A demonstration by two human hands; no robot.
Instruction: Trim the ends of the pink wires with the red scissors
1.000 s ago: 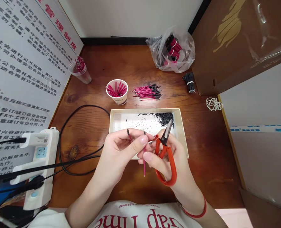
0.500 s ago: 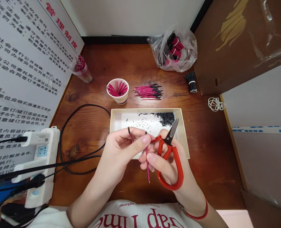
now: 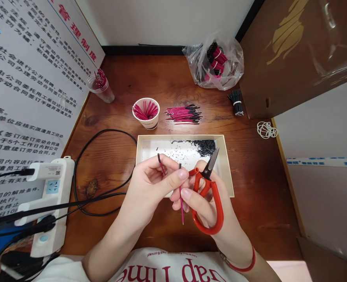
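My left hand point(image 3: 157, 176) is closed, thumb and finger pinching a pink wire point(image 3: 181, 209) whose black tip pokes up above the thumb. A second black-tipped pink wire point(image 3: 161, 166) sticks up between the fingers of the same hand. Lower down that first wire, the thumb and fingers of my right hand point(image 3: 204, 203) grip it too. Red-handled scissors point(image 3: 217, 205) hang on my right hand, one handle loop round the thumb side, dark blades pointing up and away. Below both hands lies a shallow white box point(image 3: 228, 172) with a heap of black sleeve bits point(image 3: 205, 148).
Behind the box stand a paper cup point(image 3: 148, 123) of pink wires and a pile of black-ended pink wires point(image 3: 183, 114). Further out are a plastic cup point(image 3: 105, 94), a clear bag point(image 3: 199, 70), a black wire bundle point(image 3: 236, 102), rubber bands point(image 3: 267, 130), a power strip point(image 3: 51, 211) and cables point(image 3: 87, 150).
The scissors and my right hand have shifted very slightly left. Both hands keep the same grip on the pink wire.
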